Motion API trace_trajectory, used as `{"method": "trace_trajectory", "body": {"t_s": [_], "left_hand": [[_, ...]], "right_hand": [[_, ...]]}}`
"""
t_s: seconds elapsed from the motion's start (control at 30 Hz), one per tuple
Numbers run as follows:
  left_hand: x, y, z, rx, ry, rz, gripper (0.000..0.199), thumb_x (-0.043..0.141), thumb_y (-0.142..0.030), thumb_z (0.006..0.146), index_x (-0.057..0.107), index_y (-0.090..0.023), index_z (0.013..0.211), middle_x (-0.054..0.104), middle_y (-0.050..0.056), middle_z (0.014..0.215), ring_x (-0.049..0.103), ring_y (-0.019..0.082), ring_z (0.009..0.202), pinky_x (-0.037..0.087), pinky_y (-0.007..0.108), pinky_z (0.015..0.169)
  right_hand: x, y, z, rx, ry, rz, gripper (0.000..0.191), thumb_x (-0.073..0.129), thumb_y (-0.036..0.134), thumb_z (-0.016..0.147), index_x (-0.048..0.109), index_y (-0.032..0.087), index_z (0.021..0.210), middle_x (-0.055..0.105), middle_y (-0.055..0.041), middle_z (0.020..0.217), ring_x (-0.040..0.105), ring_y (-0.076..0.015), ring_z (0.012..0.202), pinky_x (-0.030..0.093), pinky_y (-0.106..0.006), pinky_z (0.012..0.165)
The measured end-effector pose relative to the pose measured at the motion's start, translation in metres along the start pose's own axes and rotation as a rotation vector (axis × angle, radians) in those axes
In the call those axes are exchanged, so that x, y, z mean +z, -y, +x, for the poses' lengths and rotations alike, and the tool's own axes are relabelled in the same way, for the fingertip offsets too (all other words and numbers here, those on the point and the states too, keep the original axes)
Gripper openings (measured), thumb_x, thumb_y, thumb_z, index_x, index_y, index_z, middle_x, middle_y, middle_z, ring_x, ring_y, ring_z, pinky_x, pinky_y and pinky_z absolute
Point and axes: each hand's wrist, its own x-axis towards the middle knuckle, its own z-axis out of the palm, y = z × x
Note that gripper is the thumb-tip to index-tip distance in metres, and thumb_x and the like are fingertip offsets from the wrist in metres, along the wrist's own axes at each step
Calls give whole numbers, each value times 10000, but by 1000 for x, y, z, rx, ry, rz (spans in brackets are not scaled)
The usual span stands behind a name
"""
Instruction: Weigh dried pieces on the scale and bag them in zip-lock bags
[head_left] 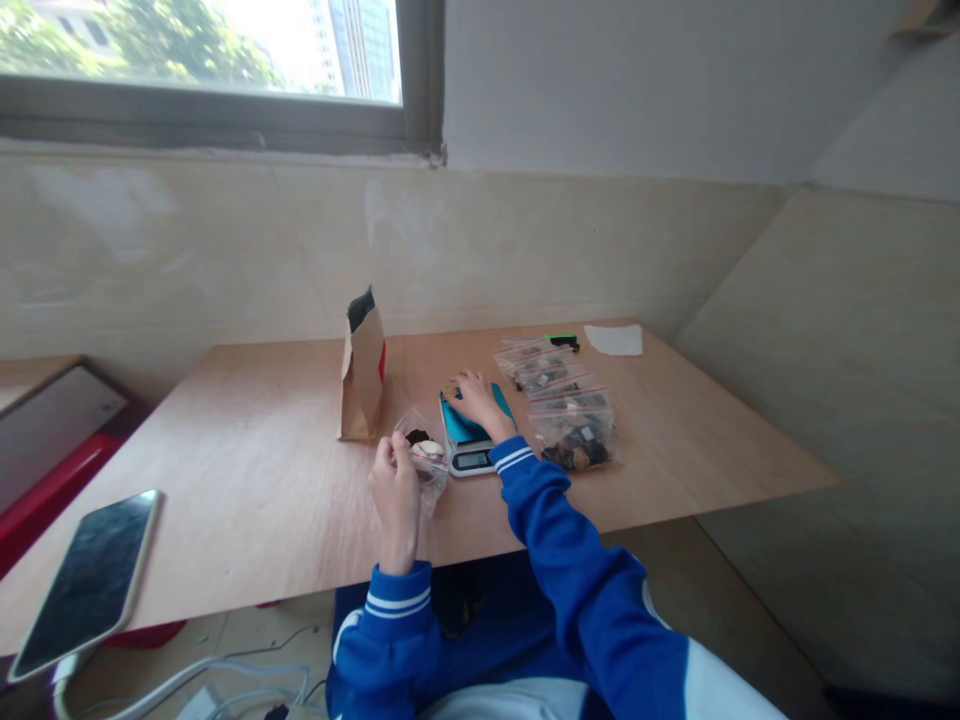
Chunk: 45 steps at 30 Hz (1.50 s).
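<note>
My left hand [395,490] pinches the edge of a clear zip bag [431,480] at the table's near middle. Dark pieces and a pale piece show at the bag's mouth. Just right of it lies a kitchen scale [471,460] with a blue platform and a small display at its near end; the reading is too small to make out. Over the platform is my right hand [476,400], its fingertips closed around a small brown piece [450,393] near the far left corner. Part of the platform is hidden beneath this hand.
Several filled zip bags [577,445] lie right of the scale. Behind them are a black-and-green object [562,341] and white paper [615,340]. A brown paper bag [361,385] stands upright at left. A tablet [90,575] with a cable rests by the table's left edge.
</note>
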Motion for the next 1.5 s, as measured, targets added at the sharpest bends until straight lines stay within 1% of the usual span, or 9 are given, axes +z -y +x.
{"method": "trace_trajectory", "body": {"t_s": [0.17,0.37,0.53,0.63,0.83,1.0,1.2,1.4,1.5], "left_hand": [[-2,-4,-1,-14,2,11,444,365,-516,921,667,-198,992,708,74,863,656,225,817,465,324,760],[-1,1,0,27,-3,11,444,377,-531,910,667,-195,911,703,73,847,656,232,830,472,325,757],[-1,1,-1,25,0,8,444,374,-528,916,663,-190,912,698,72,835,651,231,811,472,330,746],[0,-1,-1,5,-13,-17,458,377,-528,918,671,-182,979,700,75,850,647,227,806,471,333,745],[5,-4,-3,-44,-85,-233,491,383,-522,923,653,-141,1075,697,113,1038,650,212,907,487,329,808],[11,-12,-13,-5,-165,-320,450,366,-505,943,587,-182,1166,630,115,1224,602,208,1106,454,352,938],[16,-25,-27,172,-8,-567,383,286,-452,979,534,-200,831,536,94,1376,424,194,1342,297,405,1123],[7,-38,-29,207,0,-571,221,496,-414,918,512,-208,994,523,114,1383,561,208,1192,443,394,995],[2,-33,-21,204,-70,-447,338,619,-397,848,512,-218,1114,537,102,1348,615,176,1045,489,324,886]], "right_hand": [[3,-4,0,14,6,-67,168,702,207,798,694,140,953,629,-173,1135,508,-304,1147,380,-444,986],[-24,10,-12,5,-73,-6,222,665,334,843,685,146,960,658,-124,1071,559,-245,1097,412,-373,971],[-57,28,-38,-200,-72,428,268,590,393,888,683,209,1058,684,-53,1116,624,-169,1043,473,-283,898],[-67,28,-56,-146,-70,591,317,514,431,924,678,227,1103,692,-49,1147,638,-175,1038,488,-294,879],[-56,23,-99,2,29,669,437,501,511,906,605,219,1215,613,-91,1282,593,-218,1144,499,-356,911],[-39,45,-120,31,151,754,851,753,498,711,373,248,1431,451,-133,1453,477,-265,1306,458,-434,1022],[-38,61,-113,-78,-67,887,402,522,399,932,523,250,1305,613,-77,1296,569,-192,1219,464,-375,1034],[-56,54,-120,-97,-211,875,346,451,368,978,528,258,1297,678,-58,1208,613,-182,1164,474,-353,1008],[-63,47,-125,-78,-229,864,335,419,379,991,531,255,1281,708,-59,1147,653,-182,1094,494,-350,970]]}}
